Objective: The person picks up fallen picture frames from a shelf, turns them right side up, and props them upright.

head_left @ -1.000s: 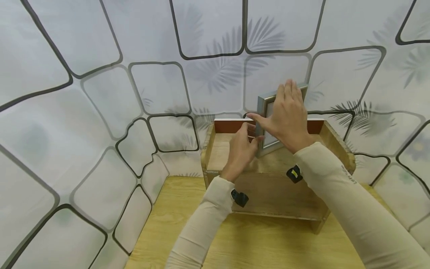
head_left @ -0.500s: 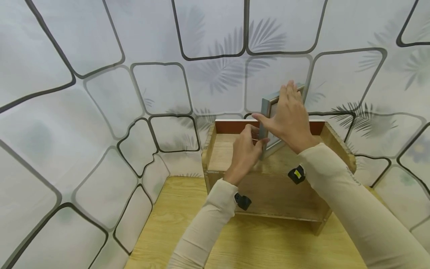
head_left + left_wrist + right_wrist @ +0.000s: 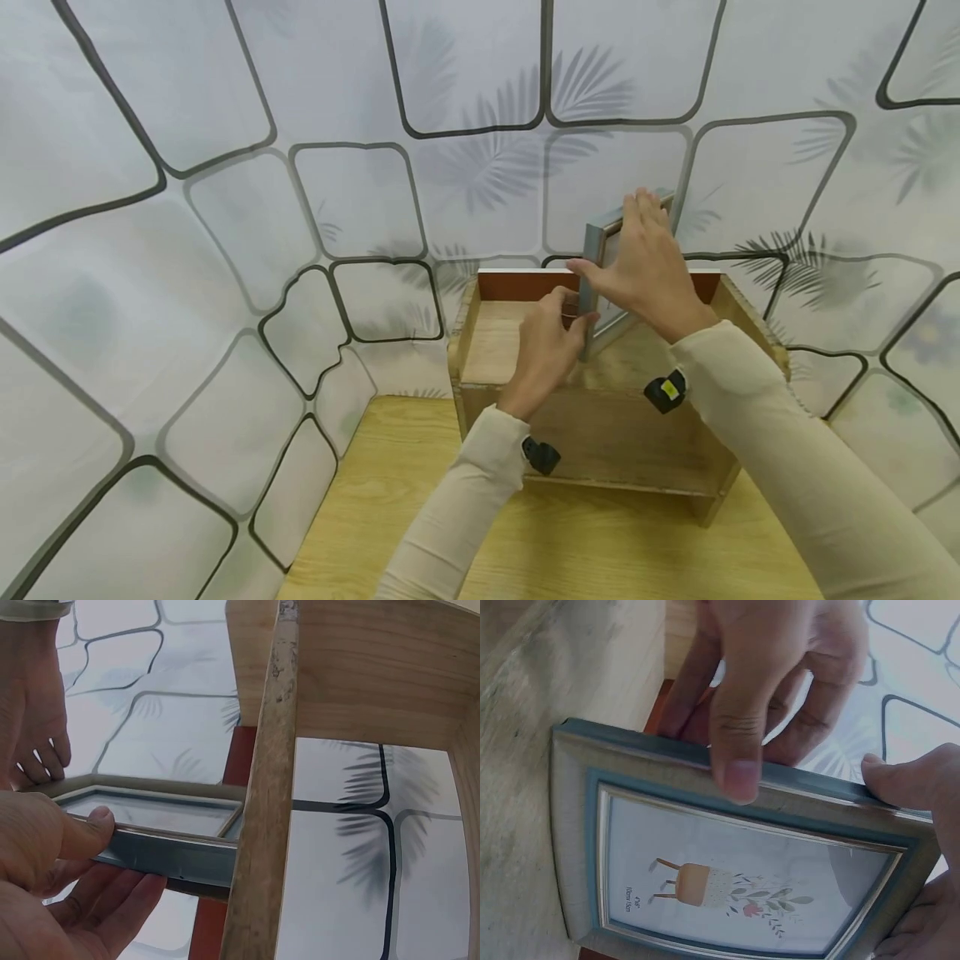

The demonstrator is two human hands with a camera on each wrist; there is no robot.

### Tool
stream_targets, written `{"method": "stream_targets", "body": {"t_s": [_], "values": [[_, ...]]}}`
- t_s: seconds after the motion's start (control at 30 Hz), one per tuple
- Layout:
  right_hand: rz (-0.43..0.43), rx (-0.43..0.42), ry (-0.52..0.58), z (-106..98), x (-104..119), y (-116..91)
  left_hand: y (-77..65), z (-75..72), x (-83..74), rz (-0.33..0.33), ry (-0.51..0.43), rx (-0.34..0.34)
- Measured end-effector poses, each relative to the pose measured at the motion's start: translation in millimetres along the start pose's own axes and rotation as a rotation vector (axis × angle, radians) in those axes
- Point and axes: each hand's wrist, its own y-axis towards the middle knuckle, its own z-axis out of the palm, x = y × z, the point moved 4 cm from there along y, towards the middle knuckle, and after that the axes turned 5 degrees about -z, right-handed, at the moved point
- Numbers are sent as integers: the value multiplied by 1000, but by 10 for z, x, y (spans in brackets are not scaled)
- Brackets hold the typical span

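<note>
A picture frame (image 3: 592,258) with a grey-blue edge stands upright, turned at an angle, on the top board of a small wooden shelf (image 3: 615,433). My left hand (image 3: 546,354) pinches its near side edge low down, thumb on the front face, fingers behind. Over the upper corner lies my right hand (image 3: 654,271), fingers across the top edge and thumb on the side edge. In the right wrist view the frame's print (image 3: 742,874) shows an orange chair-like pot with flowers. Its bottom edge meets the board. The right hand covers part of its front in the head view.
Raised wooden sides and a red-brown back strip (image 3: 517,286) border the shelf's top board. A lower compartment opens beneath it. The shelf stands on a yellow wood-grain table (image 3: 390,467), against patterned white wall covering (image 3: 480,192).
Both hands and the picture frame have shifted slightly right and a little lower, and the frame has turned so more of its side edge shows. Both hands stay on it.
</note>
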Motion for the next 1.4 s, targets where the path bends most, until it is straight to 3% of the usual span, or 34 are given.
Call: {"method": "stream_targets", "body": {"t_s": [0.2, 0.7, 0.97, 1.17, 1.4], "values": [[11, 59, 39, -51, -3, 10, -29, 35, -44, 38, 21, -10], [-80, 91, 111, -129, -123, 7, -79, 108, -98, 86, 12, -82], [-70, 143, 161, -191, -193, -17, -67, 72, -25, 45, -135, -18], [-87, 158, 211, -215, -230, -8, -38, 9, 55, 18, -74, -16], [-96, 190, 254, -211, -283, -10, -46, 70, 106, -4, -54, 120]]}}
